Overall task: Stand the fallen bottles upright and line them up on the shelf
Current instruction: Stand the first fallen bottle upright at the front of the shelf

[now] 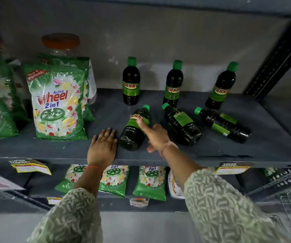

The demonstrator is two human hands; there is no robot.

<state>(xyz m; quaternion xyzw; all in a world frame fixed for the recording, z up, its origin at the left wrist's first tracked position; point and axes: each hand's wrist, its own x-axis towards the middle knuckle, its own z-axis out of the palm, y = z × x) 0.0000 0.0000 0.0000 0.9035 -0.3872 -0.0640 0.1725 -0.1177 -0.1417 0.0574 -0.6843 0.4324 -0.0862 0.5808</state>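
Fallen bottles [182,124] mid-frame on grey shelf [272,137], right hand [156,135] open, fingertip touching leftmost one, left hand [102,146] flat, holding nothing

1. Three upright bottles [131,81] [173,84] [221,86] stand in a row at the back of the shelf [246,151].
2. Three fallen bottles [135,128] [182,124] [223,125] lie in front of them.
3. A detergent pack [58,102] stands to their left.
4. The left hand [102,146] rests on the shelf just left of the leftmost fallen bottle; the right hand [156,135] lies over it.

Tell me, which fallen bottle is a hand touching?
The leftmost fallen bottle: the right hand reaches across its label. The other two lie untouched.
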